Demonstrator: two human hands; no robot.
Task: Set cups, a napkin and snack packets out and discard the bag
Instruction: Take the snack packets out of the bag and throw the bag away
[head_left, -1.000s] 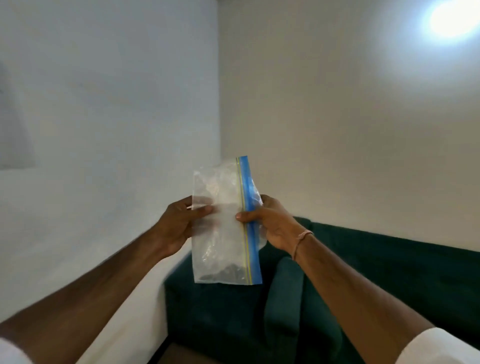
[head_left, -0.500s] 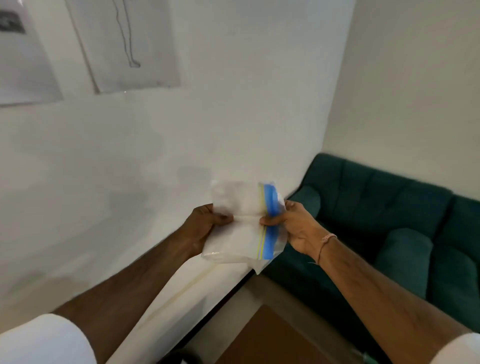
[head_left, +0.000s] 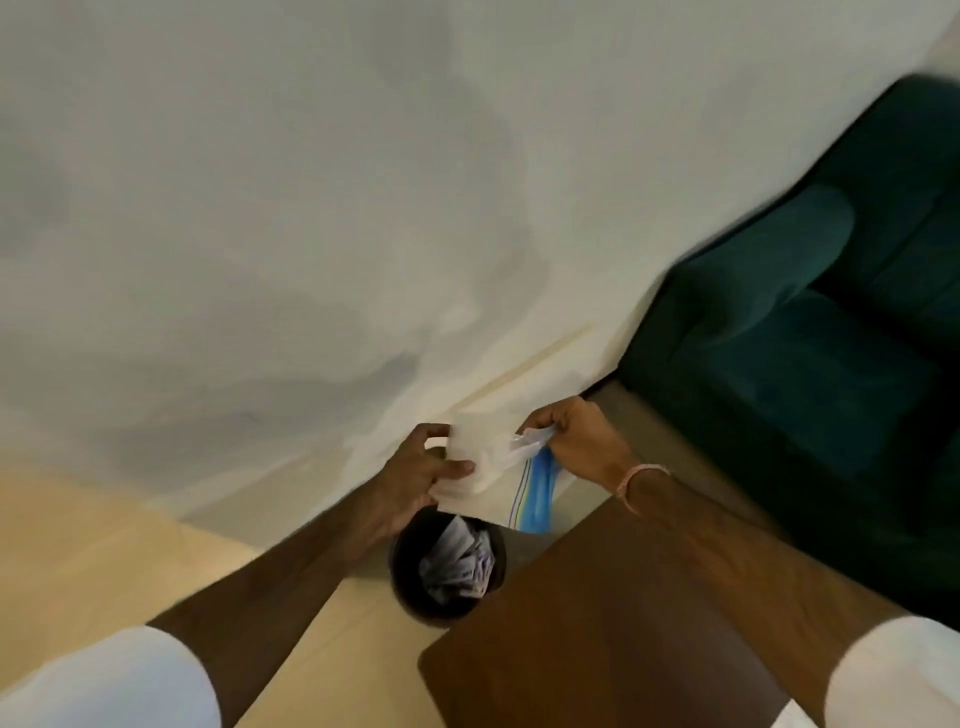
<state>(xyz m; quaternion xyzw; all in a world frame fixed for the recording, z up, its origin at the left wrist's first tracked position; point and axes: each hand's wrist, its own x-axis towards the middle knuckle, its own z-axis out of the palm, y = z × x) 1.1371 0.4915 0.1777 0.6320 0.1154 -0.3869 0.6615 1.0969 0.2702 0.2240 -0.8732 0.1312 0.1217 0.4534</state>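
A clear plastic zip bag (head_left: 488, 462) with a blue seal strip hangs crumpled between both hands, directly above a dark round waste bin (head_left: 448, 566) on the floor. My left hand (head_left: 415, 467) grips the bag's folded left side with thumb and fingers. My right hand (head_left: 571, 436) pinches the bag's top right corner near the blue strip. The bin holds several crumpled white and blue wrappers. No cups, napkin or snack packets show in this view.
A brown wooden table (head_left: 597, 623) corner sits at the lower right, touching the bin's edge. A dark green sofa (head_left: 810, 338) stands at the right against the white wall (head_left: 363, 208). Pale wooden floor (head_left: 78, 561) lies at the left.
The view has swung down from the wall to the floor. Both hands have lowered the bag and folded it smaller, and the waste bin has come into sight under it.
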